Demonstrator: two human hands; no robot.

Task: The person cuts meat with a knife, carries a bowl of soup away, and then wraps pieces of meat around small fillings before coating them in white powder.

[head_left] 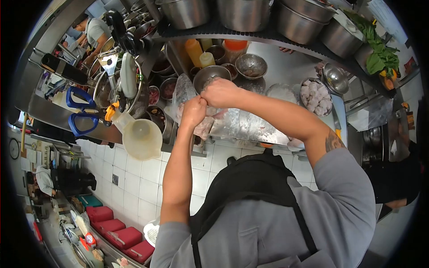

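My left hand [194,111] and my right hand [220,93] meet at the left end of the metal counter [250,124], both with fingers closed. Between and beside them is a clear plastic bag [183,91]; which hand grips it, and what else the fingers hold, is hidden. Pale meat [205,127] lies just below my hands, partly covered by clear plastic. Right behind my right hand stands a metal bowl [212,74]. A bowl of white pieces [316,97] is on the counter at the right.
Steel pots [243,15] line the shelf above. Blue-handled scissors [80,110] and a plastic jug [142,139] hang at the left. Squeeze bottles [194,51] stand at the back. Another person [94,33] is at the upper left, and a person in black [393,174] at the right.
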